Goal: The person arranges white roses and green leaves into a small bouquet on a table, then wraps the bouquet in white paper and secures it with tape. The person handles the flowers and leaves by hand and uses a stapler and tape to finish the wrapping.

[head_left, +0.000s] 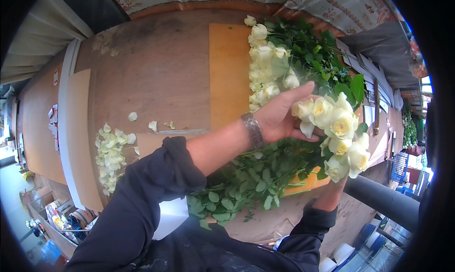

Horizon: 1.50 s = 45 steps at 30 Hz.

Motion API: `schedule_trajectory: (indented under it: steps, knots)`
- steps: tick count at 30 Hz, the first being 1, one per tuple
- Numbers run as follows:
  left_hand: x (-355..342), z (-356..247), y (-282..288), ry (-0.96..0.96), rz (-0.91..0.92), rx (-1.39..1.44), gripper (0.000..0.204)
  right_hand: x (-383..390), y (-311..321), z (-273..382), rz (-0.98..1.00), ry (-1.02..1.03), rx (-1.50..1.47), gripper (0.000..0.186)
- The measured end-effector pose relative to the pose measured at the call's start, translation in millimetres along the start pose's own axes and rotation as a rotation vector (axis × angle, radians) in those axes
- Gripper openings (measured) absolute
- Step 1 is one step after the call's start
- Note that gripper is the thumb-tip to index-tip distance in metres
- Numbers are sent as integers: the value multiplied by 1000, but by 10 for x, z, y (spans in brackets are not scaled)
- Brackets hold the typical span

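A bunch of creamy white roses is held up at the right, blooms turned toward me. My left hand, with a dark patterned bracelet on its wrist, lies against the bunch's left side. Its thumb stretches out apart from the fingers, whose tips reach the nearest petals. From below, my right wrist runs up behind the blooms, which hide that hand's fingers. Under my left arm lie leafy green stems. More white roses are stacked in a row beyond my left hand, with their foliage pointing right.
Loose pale petals are heaped at the left of the brown table. An orange-yellow board lies under the rose stack. Long strips of card rest at the far right. A dark pipe stands near my right arm.
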State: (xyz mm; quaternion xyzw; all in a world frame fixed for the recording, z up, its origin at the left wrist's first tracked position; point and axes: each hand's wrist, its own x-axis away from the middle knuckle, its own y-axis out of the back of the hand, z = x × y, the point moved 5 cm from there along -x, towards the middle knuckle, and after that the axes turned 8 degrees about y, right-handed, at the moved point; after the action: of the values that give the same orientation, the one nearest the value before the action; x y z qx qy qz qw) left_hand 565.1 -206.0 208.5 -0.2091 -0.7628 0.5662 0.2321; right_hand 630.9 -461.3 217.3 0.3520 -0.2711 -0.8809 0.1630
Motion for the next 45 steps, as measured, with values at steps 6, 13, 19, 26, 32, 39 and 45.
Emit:
schedule_trajectory:
  steps: [6,13,19,26,32,39,45]
  knots:
    - [44,-18,-16,-145,-44,131,54,27,-98,45,-16,-23,-127,41]
    - [-13,112,45,-204,61,221,55,220,-389,-32,-110,-263,-333,60]
    - [-39,75,240,-278,-73,195,60,290,-278,18,-164,-158,-201,46]
    - [-36,59,402,-283,-93,219,60,126,39,14,-85,-162,-209,65]
    - [-12,95,221,-286,-82,225,58,91,-475,180,213,-1,382,46]
    - [12,42,28,-287,-14,177,61,-42,-599,286,-73,212,301,34]
    - [-27,16,95,-265,-41,218,57,7,-578,585,-123,354,417,30]
